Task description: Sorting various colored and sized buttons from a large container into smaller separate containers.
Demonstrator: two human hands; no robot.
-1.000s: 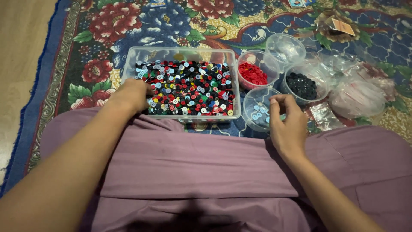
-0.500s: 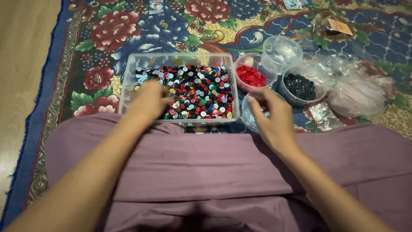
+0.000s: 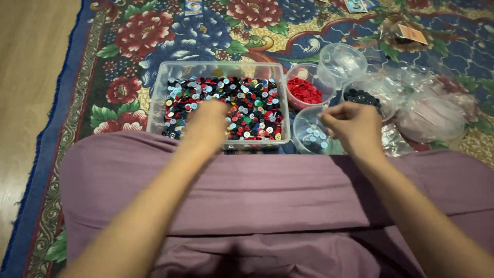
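Your left hand (image 3: 208,121) rests in the clear tub (image 3: 159,98) of mixed buttons (image 3: 247,105); its fingers are blurred, their state unclear. Your right hand (image 3: 352,126) hovers over the cup of pale blue buttons (image 3: 309,135), fingers pinched narrow; any button held is hidden.

Your left hand (image 3: 208,121) moves from the tub's left edge a second ago to over the middle of the mixed buttons in the clear plastic tub (image 3: 159,82), now blurred with motion. Your right hand (image 3: 352,126) shifts from resting at the near rim of the cup of pale blue buttons (image 3: 309,135) to hovering just above and right of it, fingers pinched together. The head view also tips slightly, showing more lap.
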